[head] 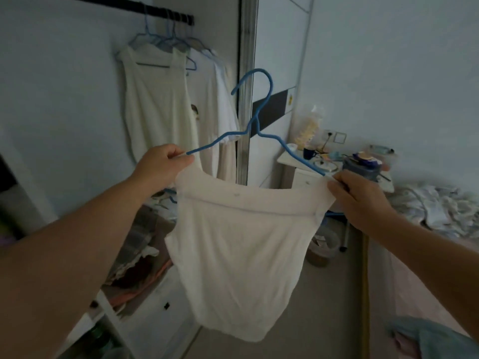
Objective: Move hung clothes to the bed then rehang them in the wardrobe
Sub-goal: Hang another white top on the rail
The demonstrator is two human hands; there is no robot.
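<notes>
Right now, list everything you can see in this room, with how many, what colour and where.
hanger: one, blue, held up mid-frame
white top: one, draped on that hanger
rail: one, dark, upper left in wardrobe
hung garments: several, cream and white, on blue hangers under the rail
folded clothes: a pile, mixed colours, wardrobe shelf lower left
bedside table: one, white, cluttered, centre right
mug: one, dark, on that table
crumpled clothes: a heap, whitish, far right
left hand: fingers pinch the hanger's left end
right hand: fingers pinch its right end
</notes>
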